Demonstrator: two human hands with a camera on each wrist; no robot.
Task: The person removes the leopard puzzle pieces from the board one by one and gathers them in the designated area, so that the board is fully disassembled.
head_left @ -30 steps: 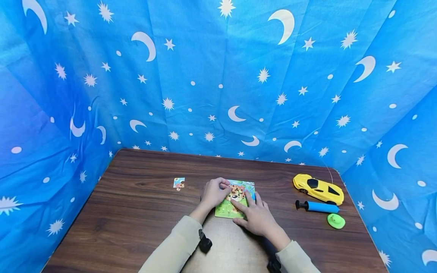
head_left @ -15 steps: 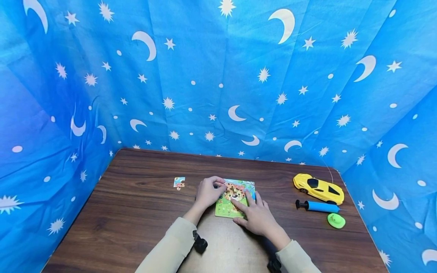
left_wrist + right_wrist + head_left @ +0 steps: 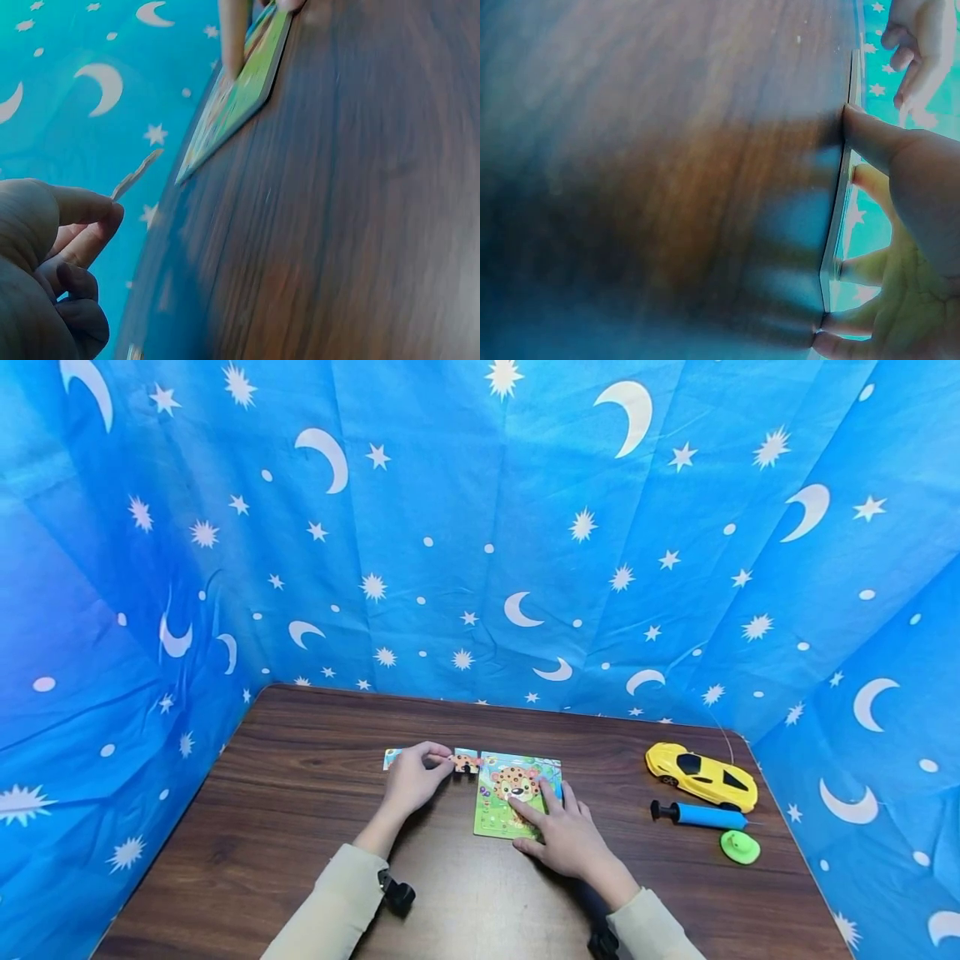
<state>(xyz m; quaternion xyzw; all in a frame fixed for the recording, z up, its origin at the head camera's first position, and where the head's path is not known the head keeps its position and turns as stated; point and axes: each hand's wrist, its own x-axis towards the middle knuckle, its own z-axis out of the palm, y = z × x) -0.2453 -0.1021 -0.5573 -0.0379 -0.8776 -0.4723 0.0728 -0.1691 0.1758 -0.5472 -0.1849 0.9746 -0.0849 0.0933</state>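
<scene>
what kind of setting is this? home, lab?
Likely a staged recording booth, not a home: a wooden table walled on three sides by a blue moon-and-star cloth, with toys laid out, a puzzle board and a yellow toy car.

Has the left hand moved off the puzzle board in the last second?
Yes. The left hand has shifted left, off the puzzle board, pinching a puzzle piece beside the board's left edge.
</scene>
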